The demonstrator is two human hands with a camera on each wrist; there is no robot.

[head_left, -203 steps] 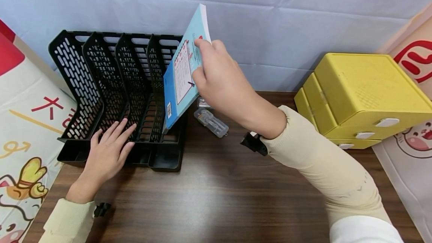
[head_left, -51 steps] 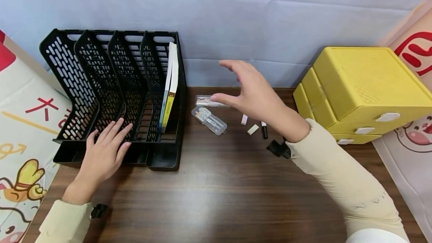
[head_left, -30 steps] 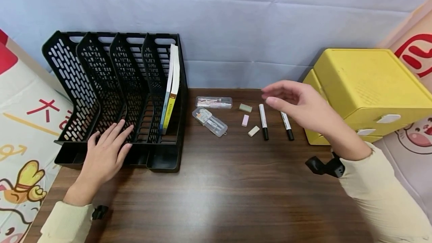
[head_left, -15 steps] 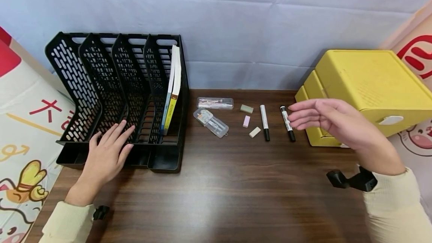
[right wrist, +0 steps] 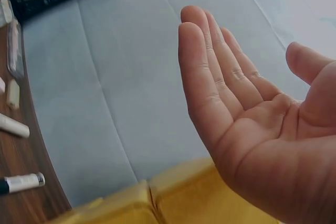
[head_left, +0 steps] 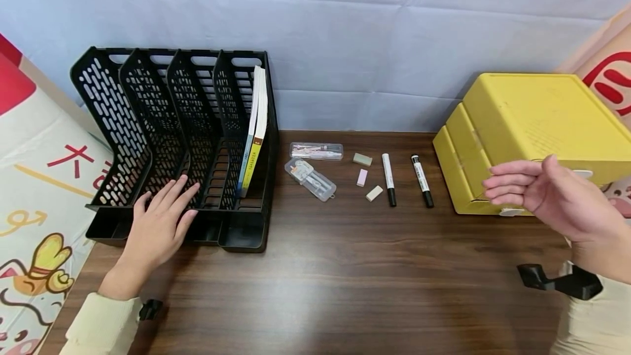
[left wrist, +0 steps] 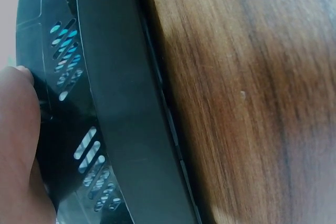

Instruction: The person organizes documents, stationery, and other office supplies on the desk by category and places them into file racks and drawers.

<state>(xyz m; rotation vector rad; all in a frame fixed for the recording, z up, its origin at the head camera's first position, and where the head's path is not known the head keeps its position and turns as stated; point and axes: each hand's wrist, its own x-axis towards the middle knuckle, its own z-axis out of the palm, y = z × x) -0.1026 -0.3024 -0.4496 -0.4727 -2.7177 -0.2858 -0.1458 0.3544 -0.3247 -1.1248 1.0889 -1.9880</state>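
My left hand (head_left: 159, 222) rests with spread fingers on the front of the black file rack (head_left: 241, 230). In the rack's rightmost compartment stand two thin books, a blue one (head_left: 250, 125) and one with a yellow spine (head_left: 253, 160), leaning slightly right. My right hand (head_left: 557, 193) is raised in front of the yellow drawer unit (head_left: 542, 108), palm turned up and fingers straight, holding nothing. In the right wrist view its bare palm (right wrist: 262, 124) shows above the blurred yellow drawers (right wrist: 184, 195).
Between rack and drawers on the wooden table (head_left: 345, 278) lie a clear flat case (head_left: 316, 150), a clear compass case (head_left: 310, 179), a green eraser (head_left: 362, 159), a pink eraser (head_left: 362, 177), a cream eraser (head_left: 374, 193) and two markers (head_left: 388, 179). A pale cloth (head_left: 345, 43) hangs behind.
Earlier my right hand held the blue book over the rack; now the books stand in it. The emptied hand has moved right to the drawers. My left hand stays on the rack.
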